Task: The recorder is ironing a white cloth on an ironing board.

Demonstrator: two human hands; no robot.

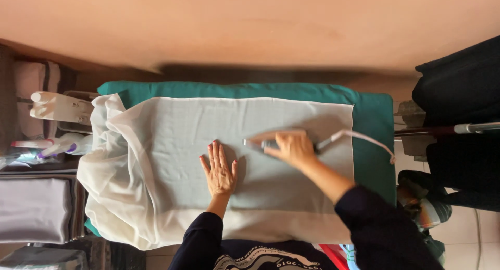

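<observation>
Looking down from the head camera, the right hand point(295, 148) is closed around the handle of an iron point(271, 140) that rests on a thin, pale sheer cloth point(177, 139). The left hand point(220, 172) lies flat and open on that cloth just beside the iron, fingers spread, gripping nothing. The cloth is spread over a green-covered ironing board point(372, 119), with its loose end bunched and hanging off the board's left end. It looks light, soft and probably slippery, likely to creep and crease unless pressed flat with a palm; edges or the gathered end seem the best places to take hold. The iron looks stiff and fairly heavy, best taken by its handle. Its white cord point(364, 138) trails right. Spray bottles point(57, 145) stand at the left.
</observation>
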